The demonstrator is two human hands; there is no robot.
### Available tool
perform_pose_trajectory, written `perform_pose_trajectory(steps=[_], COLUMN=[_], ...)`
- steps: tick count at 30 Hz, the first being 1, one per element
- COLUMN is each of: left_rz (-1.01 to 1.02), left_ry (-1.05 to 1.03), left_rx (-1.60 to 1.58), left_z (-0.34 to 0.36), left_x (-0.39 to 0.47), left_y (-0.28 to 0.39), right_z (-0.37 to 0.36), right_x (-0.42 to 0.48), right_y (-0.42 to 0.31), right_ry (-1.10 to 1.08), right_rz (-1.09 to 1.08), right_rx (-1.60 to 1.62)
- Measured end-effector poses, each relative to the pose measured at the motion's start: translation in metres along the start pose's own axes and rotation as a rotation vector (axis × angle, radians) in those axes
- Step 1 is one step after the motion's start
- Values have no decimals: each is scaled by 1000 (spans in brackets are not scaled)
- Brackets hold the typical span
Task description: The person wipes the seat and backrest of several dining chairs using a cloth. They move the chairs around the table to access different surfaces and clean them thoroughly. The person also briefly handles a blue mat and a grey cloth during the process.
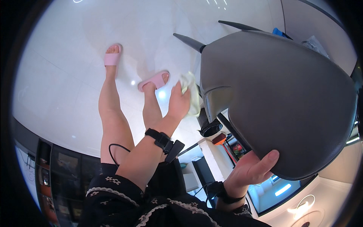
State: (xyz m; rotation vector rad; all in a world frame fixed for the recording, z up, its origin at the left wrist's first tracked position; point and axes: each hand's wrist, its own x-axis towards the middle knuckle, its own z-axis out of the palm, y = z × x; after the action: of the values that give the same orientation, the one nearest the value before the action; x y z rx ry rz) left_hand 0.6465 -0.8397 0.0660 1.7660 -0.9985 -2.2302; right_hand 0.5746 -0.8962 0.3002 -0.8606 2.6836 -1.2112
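Observation:
My left hand (179,102) grips a crumpled pale yellow-white cloth (191,95), held beside the near edge of a chair. The grey leather-look chair (286,99) is tilted, and its broad shell fills the right side of the view. Two of its dark tapered legs (188,42) stick out toward the top. With its thumb on the outer face, my right hand (252,167) holds the chair's lower rim; the fingers are hidden behind it. A notch with a folded flap (217,99) shows on the chair's left side.
Pale glossy floor tiles (62,71) lie under my pink slippers (112,59). A black-lined bin (211,129) stands behind the chair, near shelves with books (231,147). Dark cabinets (68,181) line the lower left. A blue object (278,31) and a clear plastic bag (314,45) sit beyond the chair.

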Motion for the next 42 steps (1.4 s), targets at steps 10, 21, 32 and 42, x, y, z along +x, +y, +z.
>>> perform_pose_trajectory(steps=[10, 21, 32, 42], left_rz=[223, 57, -109, -308], left_ry=[-38, 69, -242, -427], left_rx=[389, 173, 237, 248], left_z=[26, 1, 68, 19], left_x=[-9, 46, -64, -63], left_y=[-1, 32, -46, 43], right_z=[2, -48, -113, -25], right_x=[2, 16, -88, -88], right_y=[5, 12, 189, 222], right_ry=[-60, -649, -701, -590], right_rz=[-2, -115, 564, 553], right_rx=[23, 38, -247, 460])
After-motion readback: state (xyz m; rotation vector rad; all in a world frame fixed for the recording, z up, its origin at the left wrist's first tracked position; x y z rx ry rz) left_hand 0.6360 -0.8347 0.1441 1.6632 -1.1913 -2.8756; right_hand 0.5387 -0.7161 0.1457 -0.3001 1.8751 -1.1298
